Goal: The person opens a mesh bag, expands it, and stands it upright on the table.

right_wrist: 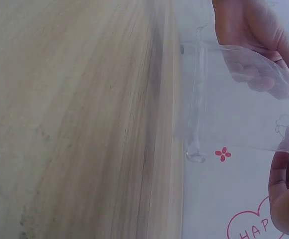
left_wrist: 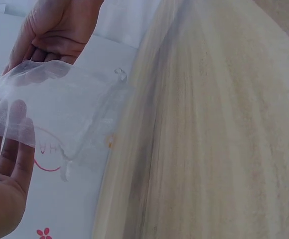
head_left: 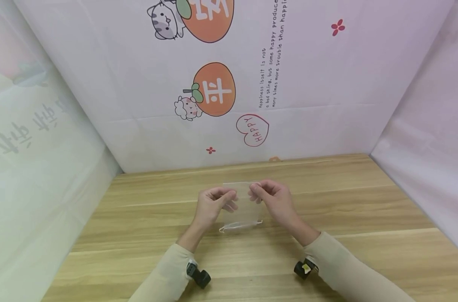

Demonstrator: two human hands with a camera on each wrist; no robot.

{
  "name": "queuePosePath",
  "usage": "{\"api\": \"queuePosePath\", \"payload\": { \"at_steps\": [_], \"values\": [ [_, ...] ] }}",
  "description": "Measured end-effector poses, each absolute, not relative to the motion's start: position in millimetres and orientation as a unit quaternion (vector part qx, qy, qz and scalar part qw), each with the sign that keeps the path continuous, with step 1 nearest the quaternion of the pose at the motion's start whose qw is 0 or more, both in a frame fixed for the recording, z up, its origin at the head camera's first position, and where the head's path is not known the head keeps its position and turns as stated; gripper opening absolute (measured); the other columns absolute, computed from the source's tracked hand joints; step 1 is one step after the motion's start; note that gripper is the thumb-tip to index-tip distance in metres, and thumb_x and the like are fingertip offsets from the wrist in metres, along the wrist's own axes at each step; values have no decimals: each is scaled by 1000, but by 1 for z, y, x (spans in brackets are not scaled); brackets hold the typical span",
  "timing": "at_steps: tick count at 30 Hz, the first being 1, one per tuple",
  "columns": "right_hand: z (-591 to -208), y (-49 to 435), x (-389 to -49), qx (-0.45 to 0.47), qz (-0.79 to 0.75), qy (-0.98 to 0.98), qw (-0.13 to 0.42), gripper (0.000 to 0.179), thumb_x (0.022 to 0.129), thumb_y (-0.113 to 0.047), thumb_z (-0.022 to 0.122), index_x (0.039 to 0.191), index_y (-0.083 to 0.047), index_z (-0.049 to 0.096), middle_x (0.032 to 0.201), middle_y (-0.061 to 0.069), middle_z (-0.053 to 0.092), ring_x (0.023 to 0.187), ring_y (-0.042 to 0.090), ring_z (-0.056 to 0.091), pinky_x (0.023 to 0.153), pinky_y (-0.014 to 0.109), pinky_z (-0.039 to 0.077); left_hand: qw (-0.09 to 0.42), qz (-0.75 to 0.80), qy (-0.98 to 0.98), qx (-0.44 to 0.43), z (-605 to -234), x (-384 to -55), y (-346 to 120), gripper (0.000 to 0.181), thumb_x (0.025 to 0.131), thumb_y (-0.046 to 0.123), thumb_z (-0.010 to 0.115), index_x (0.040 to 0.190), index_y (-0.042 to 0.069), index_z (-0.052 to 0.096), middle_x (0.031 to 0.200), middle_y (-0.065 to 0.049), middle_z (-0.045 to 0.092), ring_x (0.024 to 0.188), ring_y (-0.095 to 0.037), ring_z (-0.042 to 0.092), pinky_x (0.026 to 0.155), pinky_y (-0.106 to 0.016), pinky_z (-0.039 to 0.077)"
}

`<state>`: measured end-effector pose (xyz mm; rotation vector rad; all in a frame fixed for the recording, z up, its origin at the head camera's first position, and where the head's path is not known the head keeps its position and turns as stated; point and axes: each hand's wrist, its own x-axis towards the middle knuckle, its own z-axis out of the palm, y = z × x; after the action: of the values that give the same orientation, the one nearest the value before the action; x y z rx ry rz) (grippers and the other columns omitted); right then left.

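left hand (head_left: 212, 205) and right hand (head_left: 277, 200) pinch a sheer bag (head_left: 243, 213) above the table (head_left: 130, 239).

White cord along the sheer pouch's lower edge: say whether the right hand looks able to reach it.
Likely yes: nothing visible blocks the right hand from the cord, though that hand pinches the pouch.

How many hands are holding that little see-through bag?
2: the left hand holds the sheer drawstring pouch at its left side, and the right hand holds it near the upper right corner. No other hands show.
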<state>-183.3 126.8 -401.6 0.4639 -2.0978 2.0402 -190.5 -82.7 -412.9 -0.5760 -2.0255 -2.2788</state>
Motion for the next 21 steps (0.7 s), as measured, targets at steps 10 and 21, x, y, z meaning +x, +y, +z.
{"api": "queuePosePath", "payload": {
  "at_steps": [10, 21],
  "values": [
    [-401, 126, -181, 165, 677, -712, 88, 19, 98, -13, 67, 95, 5, 70, 86, 18, 71, 73, 20, 67, 65, 28, 58, 31, -708, -691, -143, -405, -191, -79, 23, 93, 19, 75, 94, -4, 75, 80, -10, 73, 61, -23, 68, 57, -34, 59],
    [-402, 125, -180, 153, 665, -726, 89, 18, 98, -15, 68, 98, 3, 71, 87, 15, 71, 74, 21, 67, 65, 28, 57, 27, -694, -712, -104, -391, -186, -73, 26, 93, 16, 74, 92, -10, 73, 76, -10, 72, 60, -19, 65, 58, -30, 56]
  ]
}}
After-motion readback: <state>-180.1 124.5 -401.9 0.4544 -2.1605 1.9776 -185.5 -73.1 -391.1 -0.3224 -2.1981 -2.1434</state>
